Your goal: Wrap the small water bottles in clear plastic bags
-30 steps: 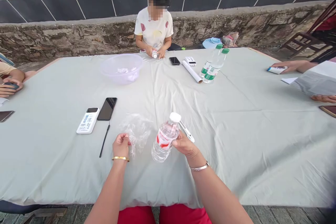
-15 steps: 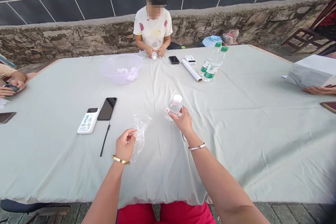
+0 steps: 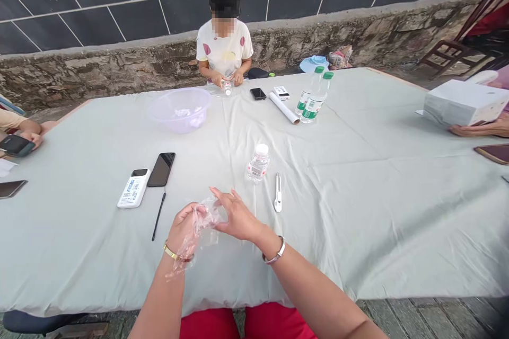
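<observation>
My left hand [image 3: 186,228] pinches a crumpled clear plastic wrapper [image 3: 204,212], part of which hangs down over the wrist. On the wrapper's other side is my right hand [image 3: 238,217], thumb and fingers spread apart at its edge; whether they touch it is hard to tell. Just beyond the hands a small clear bottle [image 3: 258,163] with a white cap stands upright on the cloth. To its right lies a white utility knife [image 3: 278,193].
Left of my hands lie a phone [image 3: 161,169] with a strap and a white power bank [image 3: 134,188]. Farther back are a translucent purple basin [image 3: 178,111], a white roll [image 3: 284,107] and two green-capped bottles [image 3: 314,100]. Opposite, a person [image 3: 225,53] handles a small bottle.
My right hand has let go of the bottle and moved left to the wrapper. My left hand has lifted the wrapper nearer to me. The utility knife is now uncovered.
</observation>
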### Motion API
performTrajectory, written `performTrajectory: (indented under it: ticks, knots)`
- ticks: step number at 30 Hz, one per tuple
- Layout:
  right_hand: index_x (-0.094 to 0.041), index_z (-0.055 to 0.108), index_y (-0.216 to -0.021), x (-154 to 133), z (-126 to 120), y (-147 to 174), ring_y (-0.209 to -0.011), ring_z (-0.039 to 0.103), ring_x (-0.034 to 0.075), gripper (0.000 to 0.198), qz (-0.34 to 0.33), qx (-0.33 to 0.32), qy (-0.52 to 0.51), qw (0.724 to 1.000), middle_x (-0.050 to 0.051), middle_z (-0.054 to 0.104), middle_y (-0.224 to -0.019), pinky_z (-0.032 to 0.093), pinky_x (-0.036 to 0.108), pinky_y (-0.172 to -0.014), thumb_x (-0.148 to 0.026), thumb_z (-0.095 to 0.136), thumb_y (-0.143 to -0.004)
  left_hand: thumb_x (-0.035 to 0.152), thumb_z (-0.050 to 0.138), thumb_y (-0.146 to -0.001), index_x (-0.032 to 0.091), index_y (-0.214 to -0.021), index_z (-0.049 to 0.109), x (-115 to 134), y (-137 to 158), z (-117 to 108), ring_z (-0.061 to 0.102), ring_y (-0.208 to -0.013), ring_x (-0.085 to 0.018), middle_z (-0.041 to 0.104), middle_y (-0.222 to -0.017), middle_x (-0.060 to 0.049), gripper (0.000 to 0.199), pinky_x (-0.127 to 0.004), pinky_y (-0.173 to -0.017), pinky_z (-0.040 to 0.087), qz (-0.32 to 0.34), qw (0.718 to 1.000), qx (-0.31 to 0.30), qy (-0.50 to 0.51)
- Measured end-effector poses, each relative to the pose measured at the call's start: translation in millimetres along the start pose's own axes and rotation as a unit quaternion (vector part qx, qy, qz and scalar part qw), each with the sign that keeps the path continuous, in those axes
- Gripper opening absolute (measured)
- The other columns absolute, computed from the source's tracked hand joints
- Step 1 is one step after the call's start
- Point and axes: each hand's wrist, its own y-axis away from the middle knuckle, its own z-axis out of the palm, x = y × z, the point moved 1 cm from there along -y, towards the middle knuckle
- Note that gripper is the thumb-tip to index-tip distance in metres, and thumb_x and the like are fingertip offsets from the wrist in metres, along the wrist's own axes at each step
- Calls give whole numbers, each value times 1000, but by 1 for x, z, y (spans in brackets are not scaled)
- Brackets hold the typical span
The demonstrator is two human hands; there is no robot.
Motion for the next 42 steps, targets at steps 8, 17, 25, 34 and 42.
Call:
performTrajectory:
  ticks: [8,17,25,34,42]
  knots:
    - [-19,68,-90,12,-15,12,-57,46,9,20,89,-28,-65,994,-2,57,-65,36,22,-57,-18,52,-78,30,67,-63,21,-81,58,-4,-20,-40,59,-74,-15,60,-77,0,22,-31,-72,49,73,954,291,7]
    - [-22,68,-100,11,-53,13,-61,49,11,25,73,-29,-54,995,-1,58,-71,36,22,-57,-28,61,-77,23,73,-58,23,-70,69,12,-5,-29,59,-71,-21,65,-68,-3,13,-32,-78,45,16,939,-135,-315]
    - [-19,64,-67,23,-40,26,-64,50,11,9,90,-72,0,993,1,57,-78,35,23,-57,-20,61,-76,36,75,-60,21,-66,64,26,-3,-32,57,-58,-18,62,-61,-4,19,-34,-62,48,-56,994,-88,-25]
    - [-18,49,-63,-4,-10,30,-54,40,10,16,62,-49,56,995,-1,50,-63,27,24,-52,-17,53,-78,26,72,-59,22,-71,68,-23,-17,23,59,-85,-23,65,-85,-5,12,-35,-82,46,168,960,64,-213]
    - [-22,59,-91,-4,-13,23,-77,56,16,14,111,76,-122,983,3,60,-88,45,29,-70,-20,59,-77,43,63,-74,18,-92,62,-40,-13,31,60,-80,-20,64,-86,-6,31,-33,-70,51,29,989,-88,-119]
